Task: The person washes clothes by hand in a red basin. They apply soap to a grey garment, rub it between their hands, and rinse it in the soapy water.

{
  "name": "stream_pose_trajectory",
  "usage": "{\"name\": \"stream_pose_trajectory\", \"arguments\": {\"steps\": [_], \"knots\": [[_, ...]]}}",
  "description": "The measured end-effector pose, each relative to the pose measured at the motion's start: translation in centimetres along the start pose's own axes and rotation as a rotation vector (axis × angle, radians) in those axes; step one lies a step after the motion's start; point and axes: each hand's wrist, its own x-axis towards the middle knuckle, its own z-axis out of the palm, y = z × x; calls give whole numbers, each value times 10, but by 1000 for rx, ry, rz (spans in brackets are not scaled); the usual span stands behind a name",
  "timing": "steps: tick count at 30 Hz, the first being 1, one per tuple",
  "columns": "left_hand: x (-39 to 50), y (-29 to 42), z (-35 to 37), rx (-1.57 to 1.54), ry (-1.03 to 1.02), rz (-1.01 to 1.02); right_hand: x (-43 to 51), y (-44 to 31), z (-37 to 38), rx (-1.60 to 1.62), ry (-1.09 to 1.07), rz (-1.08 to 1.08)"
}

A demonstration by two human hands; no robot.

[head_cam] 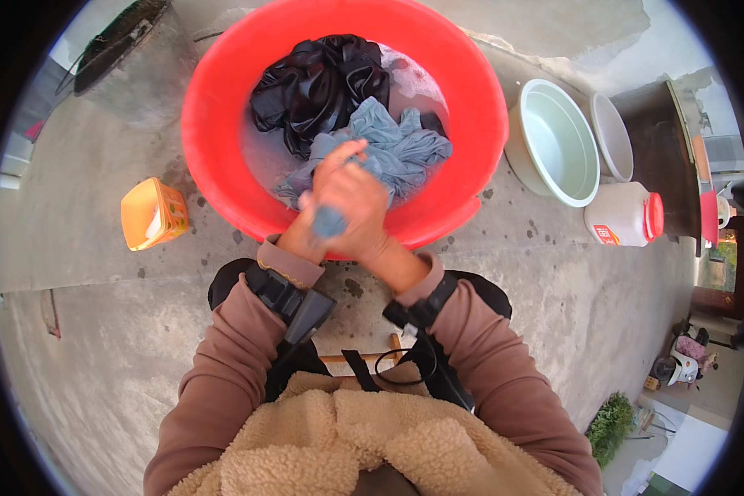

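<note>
A wide red plastic tub point(217, 124) stands before me with cloudy, sudsy water in it. My left hand point(333, 166) and my right hand point(364, 209) are pressed together over its near side, both blurred. Between them they grip a wet blue-grey cloth garment point(397, 146). A bunched bit of this cloth pokes out below my fingers, and the rest spreads into the water toward the right. Behind it, a shiny black garment point(313, 87) lies heaped and partly out of the water. White foam point(418, 80) floats at the far right of the tub.
An orange plastic container point(177, 211) with a white item inside sits on the concrete floor to the left. Beyond it is a large dark-mouthed bucket point(155, 80). On the right are a pale green basin point(542, 149), a grey basin point(614, 139) and a red-lidded plastic jar point(617, 211).
</note>
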Motion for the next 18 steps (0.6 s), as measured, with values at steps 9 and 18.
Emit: {"name": "stream_pose_trajectory", "arguments": {"steps": [9, 18], "knots": [[-9, 2, -24, -131, -641, 301, -29, 30, 22, -39, 210, 389], [-9, 56, 10, -290, -144, -67, -14, 94, -34, 1444, 304, 1493]]}}
